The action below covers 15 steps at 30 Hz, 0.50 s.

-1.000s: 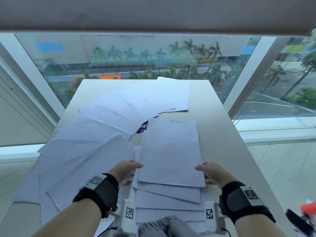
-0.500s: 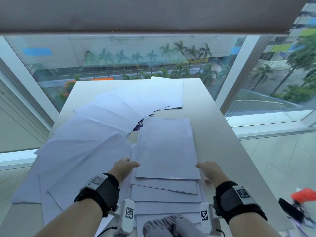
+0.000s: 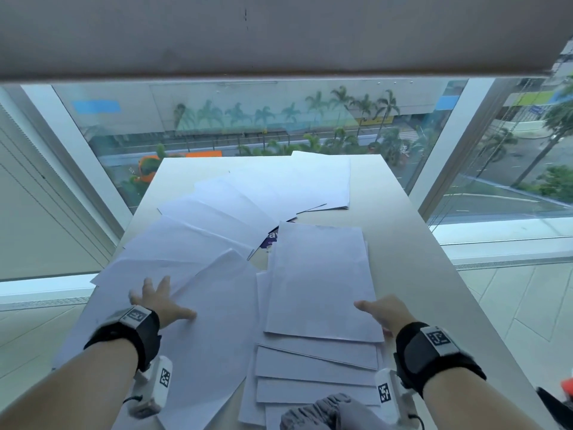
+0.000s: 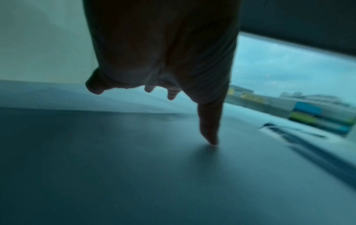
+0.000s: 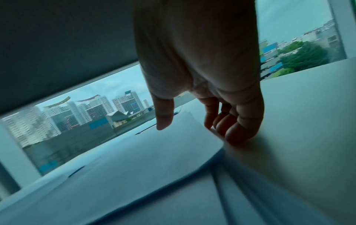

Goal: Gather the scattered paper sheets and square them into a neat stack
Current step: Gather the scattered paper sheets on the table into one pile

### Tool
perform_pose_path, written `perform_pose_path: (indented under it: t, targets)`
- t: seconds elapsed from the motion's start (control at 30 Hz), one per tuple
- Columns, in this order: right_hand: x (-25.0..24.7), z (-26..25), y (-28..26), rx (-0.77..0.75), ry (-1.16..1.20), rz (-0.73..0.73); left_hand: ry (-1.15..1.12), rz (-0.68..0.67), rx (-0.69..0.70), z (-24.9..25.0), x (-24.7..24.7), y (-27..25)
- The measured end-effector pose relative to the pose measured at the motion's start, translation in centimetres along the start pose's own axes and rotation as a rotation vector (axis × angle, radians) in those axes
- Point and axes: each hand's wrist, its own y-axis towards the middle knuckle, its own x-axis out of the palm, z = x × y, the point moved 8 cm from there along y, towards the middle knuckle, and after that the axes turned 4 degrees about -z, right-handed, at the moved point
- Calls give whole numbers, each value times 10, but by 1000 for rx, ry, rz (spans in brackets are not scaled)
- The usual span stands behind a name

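Several white paper sheets lie on a pale table (image 3: pixel 412 274). One fan of sheets (image 3: pixel 198 240) curves from the far middle round to the near left. A staggered pile (image 3: pixel 316 367) lies near the middle, with a top sheet (image 3: pixel 319 280) on it. My left hand (image 3: pixel 158 301) rests flat with spread fingers on the nearest fanned sheet (image 3: pixel 217 321). In the left wrist view the left hand (image 4: pixel 169 85) has its thumb tip down on the paper. My right hand (image 3: pixel 381 315) is at the top sheet's right edge. The right wrist view has the right hand (image 5: pixel 202 106) with thumb over the sheet and fingers (image 5: pixel 233 132) on the table beside it.
Tall windows surround the table's far end and both sides, with a blind overhead. A purple printed sheet (image 3: pixel 271 238) peeks out under the fan. Grey fabric (image 3: pixel 322 411) sits at the near edge. A red and black object (image 3: pixel 558 401) lies low right, off the table.
My left hand has left the top sheet's left edge and moved left onto the fanned sheets, fingers now spread flat. The right hand stays at the right edge.
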Motion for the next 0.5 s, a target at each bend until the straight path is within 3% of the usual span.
perform_pose_path:
  t: [0.3,0.5]
  targets:
    - [17,-1,-13,34,-305,74,27,-88,42,28,31,-30]
    - [-3,14,-20,95,-263,152,21,-57,103,40,37,-38]
